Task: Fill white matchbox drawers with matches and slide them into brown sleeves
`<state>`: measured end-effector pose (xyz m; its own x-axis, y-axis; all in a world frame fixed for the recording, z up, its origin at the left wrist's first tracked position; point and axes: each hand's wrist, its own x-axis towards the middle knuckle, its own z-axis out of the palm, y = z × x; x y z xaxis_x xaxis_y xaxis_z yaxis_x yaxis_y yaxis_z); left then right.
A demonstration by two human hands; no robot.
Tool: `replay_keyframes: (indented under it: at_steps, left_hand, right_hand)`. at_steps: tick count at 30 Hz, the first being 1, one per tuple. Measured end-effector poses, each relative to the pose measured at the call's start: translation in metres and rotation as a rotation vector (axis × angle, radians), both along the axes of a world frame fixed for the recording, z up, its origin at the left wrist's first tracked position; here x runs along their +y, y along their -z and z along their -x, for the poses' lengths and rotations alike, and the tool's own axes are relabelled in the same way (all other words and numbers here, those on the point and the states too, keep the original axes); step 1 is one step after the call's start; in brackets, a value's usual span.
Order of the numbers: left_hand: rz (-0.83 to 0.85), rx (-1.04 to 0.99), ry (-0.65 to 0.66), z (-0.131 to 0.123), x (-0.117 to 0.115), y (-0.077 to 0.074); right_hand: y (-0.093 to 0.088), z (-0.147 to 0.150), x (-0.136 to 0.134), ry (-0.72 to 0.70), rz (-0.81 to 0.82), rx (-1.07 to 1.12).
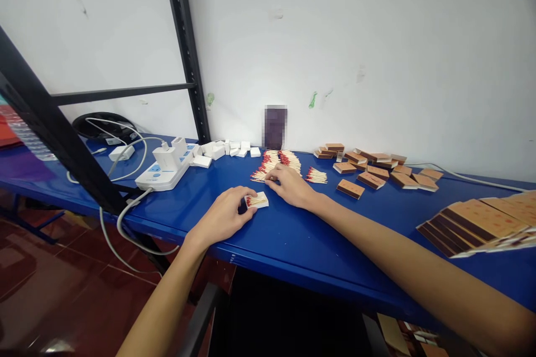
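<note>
Near edge of the blue table (293, 237): an open matchbox tray (257, 199), part-filled with red-tipped matches, is gripped at its left end by the left hand (224, 215), with the fingers curled round it and the tray resting on the tabletop. Just beyond, the right hand (291, 185) is laid palm-down, fingertips bent onto the near edge of the loose match pile (277, 162); whether a match is pinched cannot be told. Farther back, white empty trays (226, 149) are seen at left beside a power strip (165, 174), and brown matchbox sleeves (377, 167) are scattered at right, near the wall.
</note>
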<state>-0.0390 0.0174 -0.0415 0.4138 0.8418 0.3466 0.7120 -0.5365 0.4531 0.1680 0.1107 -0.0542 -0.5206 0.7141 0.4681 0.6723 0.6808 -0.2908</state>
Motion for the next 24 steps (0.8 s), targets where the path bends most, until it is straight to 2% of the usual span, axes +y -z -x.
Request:
replay_keyframes:
  at_steps: [3,9,11,14,16,21,24]
  left_hand:
    - [0.003,-0.01,-0.005,-0.001,-0.001,-0.001]
    - [0.036,-0.044,-0.027,0.001,0.0,0.001]
    - [0.038,-0.089,-0.054,0.002,0.002,0.004]
    - [0.031,-0.132,-0.077,0.003,0.005,0.008]
    - [0.027,-0.131,-0.065,0.004,0.006,0.009]
    - [0.036,-0.111,-0.037,0.004,0.005,0.007]
    - [0.045,-0.1,-0.028,0.004,0.004,0.007]
  right_hand:
    - [0.001,0.007,0.005,0.005,0.013,-0.074]
    - [-0.001,0.007,-0.001,-0.022,0.033,-0.055]
    - [-0.003,0.003,-0.009,-0.075,0.049,-0.021]
    - [-0.006,-0.001,-0.024,-0.227,0.11,0.034]
    - [-0.008,-0.002,-0.029,-0.264,0.136,0.053]
    - [-0.002,-0.003,-0.014,-0.081,0.089,0.032]
    - [0.002,-0.006,-0.004,-0.053,0.1,-0.058]
